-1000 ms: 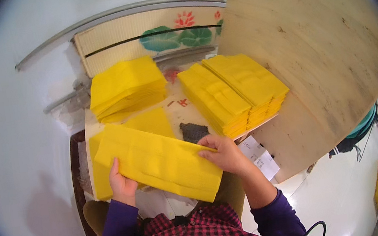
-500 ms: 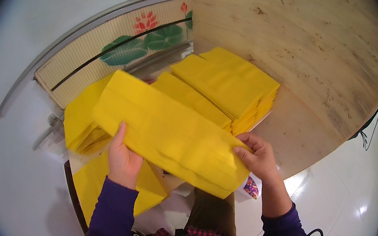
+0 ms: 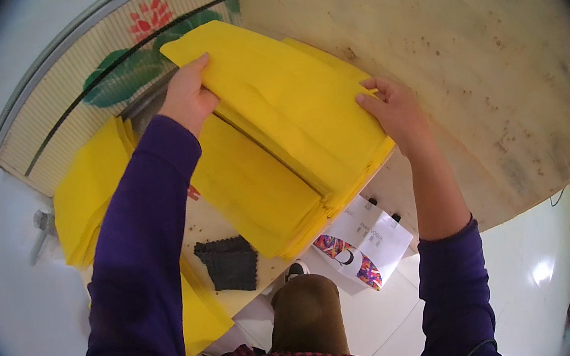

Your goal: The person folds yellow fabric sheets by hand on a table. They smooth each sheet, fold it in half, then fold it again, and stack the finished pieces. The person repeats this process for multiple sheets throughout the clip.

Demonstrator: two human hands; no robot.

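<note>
A folded flat yellow fabric piece (image 3: 280, 88) stretches between my two hands, over the right-hand stack of like yellow pieces (image 3: 352, 182). My left hand (image 3: 189, 95) grips its left end, thumb on top. At the right end, my right hand (image 3: 394, 107) pinches the edge between thumb and fingers. The held piece covers most of that stack, and whether it rests on it I cannot tell. Close beside it on the left lies a second yellow stack (image 3: 249, 175).
More yellow pieces (image 3: 89, 196) stand at the far left, and others (image 3: 201, 315) lie lower left, partly behind my sleeve. A dark cloth scrap (image 3: 230, 264) lies on the tabletop. A white paper bag (image 3: 373, 242) stands on the floor. A large wooden board (image 3: 460, 83) fills the right.
Both hands have carried the yellow piece away from my body and right, over the right-hand stack. The view has shifted, and the dark scrap and white bag now show more fully.
</note>
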